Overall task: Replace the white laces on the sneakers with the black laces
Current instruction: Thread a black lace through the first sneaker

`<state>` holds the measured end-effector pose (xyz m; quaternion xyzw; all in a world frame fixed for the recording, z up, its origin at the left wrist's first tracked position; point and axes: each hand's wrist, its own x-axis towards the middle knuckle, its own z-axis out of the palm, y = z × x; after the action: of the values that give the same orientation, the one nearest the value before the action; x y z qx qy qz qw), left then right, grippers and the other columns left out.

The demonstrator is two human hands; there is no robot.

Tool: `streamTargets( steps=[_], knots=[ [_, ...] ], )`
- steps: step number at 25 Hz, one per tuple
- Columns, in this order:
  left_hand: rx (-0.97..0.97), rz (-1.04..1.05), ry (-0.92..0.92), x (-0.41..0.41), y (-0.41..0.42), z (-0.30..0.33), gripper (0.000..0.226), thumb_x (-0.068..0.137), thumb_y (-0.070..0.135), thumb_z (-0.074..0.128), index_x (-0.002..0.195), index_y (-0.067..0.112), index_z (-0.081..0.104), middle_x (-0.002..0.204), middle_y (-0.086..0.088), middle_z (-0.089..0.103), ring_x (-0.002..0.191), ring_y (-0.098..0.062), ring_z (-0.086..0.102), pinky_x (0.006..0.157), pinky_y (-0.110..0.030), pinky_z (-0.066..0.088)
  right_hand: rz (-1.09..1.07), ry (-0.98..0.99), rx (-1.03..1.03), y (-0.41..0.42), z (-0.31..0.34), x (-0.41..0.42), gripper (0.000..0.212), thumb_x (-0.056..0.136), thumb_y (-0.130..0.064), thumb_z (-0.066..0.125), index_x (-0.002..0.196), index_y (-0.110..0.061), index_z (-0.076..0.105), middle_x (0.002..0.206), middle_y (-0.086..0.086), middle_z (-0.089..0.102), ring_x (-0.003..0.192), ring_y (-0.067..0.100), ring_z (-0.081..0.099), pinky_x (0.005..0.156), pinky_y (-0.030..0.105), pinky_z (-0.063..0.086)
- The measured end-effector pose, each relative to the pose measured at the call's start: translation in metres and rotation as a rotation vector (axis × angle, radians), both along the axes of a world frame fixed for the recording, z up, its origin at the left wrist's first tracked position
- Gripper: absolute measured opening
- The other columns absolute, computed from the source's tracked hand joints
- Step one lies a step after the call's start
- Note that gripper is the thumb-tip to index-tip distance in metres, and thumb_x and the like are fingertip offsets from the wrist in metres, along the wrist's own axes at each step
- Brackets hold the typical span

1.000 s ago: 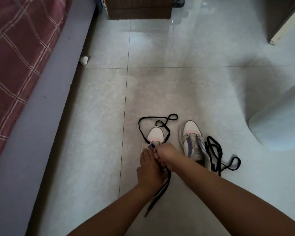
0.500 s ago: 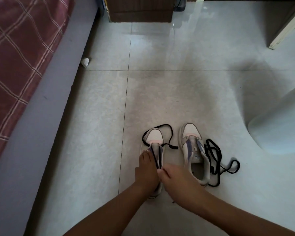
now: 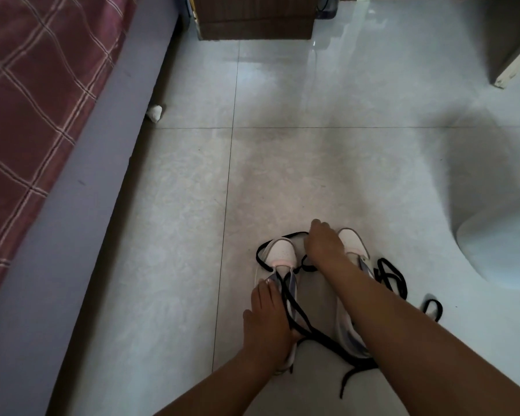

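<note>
A: Where is the lace being worked?

B: The flat black fabric lace point(image 3: 294, 310) runs through the near-left white low-top sneaker with grey side panels point(image 3: 279, 259), looping round its toe and trailing toward us across the grey tiled floor point(image 3: 312, 163).

A: And the hands?

B: The left hand point(image 3: 266, 319) rests on that shoe's left side, fingers point(image 3: 264, 288) laid straight and close together, likely steadying it. The right hand point(image 3: 320, 241) reaches to the far loop; its fingers curl down at the lace, but I cannot tell whether they pinch it.

A: The other shoe?

B: The second white sneaker point(image 3: 353, 244) sits just right, under the right forearm, with a loose tangled black lace point(image 3: 394, 274) beside it, seemingly waiting.

A: Any writing?

B: None legible. A bed with a maroon plaid cover point(image 3: 27, 100) lies far left.
</note>
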<state>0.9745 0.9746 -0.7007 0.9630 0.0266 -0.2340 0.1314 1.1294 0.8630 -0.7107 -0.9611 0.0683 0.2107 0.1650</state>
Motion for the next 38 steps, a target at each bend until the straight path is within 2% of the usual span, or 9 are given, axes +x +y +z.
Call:
streamTargets(
  steps=[4, 7, 11, 13, 18, 27, 31, 35, 38],
  knots=[
    [0.015, -0.010, 0.035, 0.000, -0.002, -0.004, 0.107, 0.082, 0.059, 0.055, 0.149, 0.001, -0.005, 0.156, -0.015, 0.008, 0.143, -0.025, 0.014, 0.099, -0.039, 0.039, 0.098, 0.073, -0.138, 0.000, -0.021, 0.019, 0.030, 0.094, -0.008, 0.042, 0.124, -0.004, 0.041, 0.130, 0.017, 0.045, 0.120, 0.031, 0.044, 0.092, 0.037, 0.041],
    [0.059, 0.021, -0.005, 0.003, -0.003, 0.004, 0.116, 0.059, 0.062, 0.075, 0.144, -0.003, 0.029, 0.142, -0.021, 0.041, 0.129, -0.030, 0.045, 0.079, -0.039, 0.052, 0.206, 0.041, -0.165, -0.003, -0.027, 0.027, 0.024, 0.094, -0.009, 0.040, 0.117, -0.004, 0.046, 0.124, 0.015, 0.049, 0.114, 0.030, 0.047, 0.087, 0.037, 0.041],
    [0.039, -0.035, 0.040, 0.000, -0.003, -0.006, 0.106, 0.083, 0.058, 0.053, 0.148, 0.001, -0.007, 0.156, -0.017, 0.006, 0.144, -0.027, 0.009, 0.101, -0.041, 0.036, -0.340, -0.138, 0.684, 0.008, 0.013, 0.042, 0.003, 0.094, -0.011, 0.044, 0.092, -0.010, 0.045, 0.077, 0.013, 0.060, 0.067, 0.022, 0.060, 0.067, 0.039, 0.049],
    [0.062, -0.049, 0.021, 0.000, -0.003, -0.007, 0.105, 0.085, 0.060, 0.050, 0.147, 0.000, -0.010, 0.156, -0.017, 0.003, 0.144, -0.027, 0.007, 0.102, -0.041, 0.034, -0.370, -0.244, 0.952, 0.007, 0.053, 0.053, 0.017, 0.093, -0.005, 0.045, 0.082, -0.018, 0.042, 0.064, 0.006, 0.054, 0.048, 0.010, 0.052, 0.049, 0.028, 0.051],
    [0.065, -0.043, 0.036, -0.001, -0.006, 0.003, 0.107, 0.084, 0.064, 0.048, 0.147, 0.000, -0.011, 0.156, -0.016, 0.002, 0.144, -0.024, 0.008, 0.104, -0.039, 0.032, 0.084, -0.353, 0.880, 0.011, 0.136, 0.046, 0.022, 0.084, -0.006, 0.057, 0.077, -0.027, 0.053, 0.063, -0.001, 0.050, 0.055, 0.005, 0.047, 0.051, 0.022, 0.053],
    [-0.001, -0.019, 0.105, 0.001, -0.006, 0.007, 0.105, 0.084, 0.055, 0.056, 0.148, 0.001, -0.007, 0.156, -0.014, 0.001, 0.144, -0.026, 0.008, 0.106, -0.042, 0.031, 0.337, -0.152, 0.778, 0.018, 0.194, 0.012, 0.029, 0.084, 0.002, 0.056, 0.080, -0.025, 0.065, 0.080, -0.006, 0.062, 0.077, 0.011, 0.064, 0.070, 0.027, 0.053],
    [-0.358, 0.025, 0.328, 0.044, 0.033, 0.043, 0.074, 0.084, 0.043, 0.065, 0.140, 0.006, 0.034, 0.139, -0.014, 0.039, 0.127, -0.028, 0.039, 0.104, -0.037, 0.039, 0.429, -0.297, 0.591, 0.013, 0.196, 0.011, 0.031, 0.084, -0.001, 0.059, 0.075, -0.030, 0.063, 0.082, -0.003, 0.068, 0.081, 0.022, 0.065, 0.069, 0.028, 0.050],
    [-0.760, 0.365, -0.086, 0.098, 0.063, 0.106, 0.044, 0.091, 0.024, 0.061, 0.132, 0.012, 0.047, 0.119, 0.002, 0.057, 0.108, -0.011, 0.055, 0.090, -0.025, 0.045, 0.404, -0.399, 0.679, 0.016, 0.187, 0.008, 0.022, 0.080, -0.003, 0.065, 0.080, -0.025, 0.066, 0.078, -0.011, 0.066, 0.077, 0.007, 0.064, 0.069, 0.020, 0.049],
    [-0.909, 0.312, -0.279, 0.114, 0.056, 0.137, 0.009, 0.090, 0.016, 0.060, 0.092, 0.022, 0.066, 0.077, 0.012, 0.071, 0.074, 0.001, 0.064, 0.071, -0.018, 0.049, 0.344, -0.395, 0.930, 0.014, 0.176, 0.002, 0.022, 0.075, -0.010, 0.074, 0.083, -0.029, 0.066, 0.080, -0.008, 0.068, 0.080, 0.008, 0.066, 0.075, 0.022, 0.054]
  ],
)
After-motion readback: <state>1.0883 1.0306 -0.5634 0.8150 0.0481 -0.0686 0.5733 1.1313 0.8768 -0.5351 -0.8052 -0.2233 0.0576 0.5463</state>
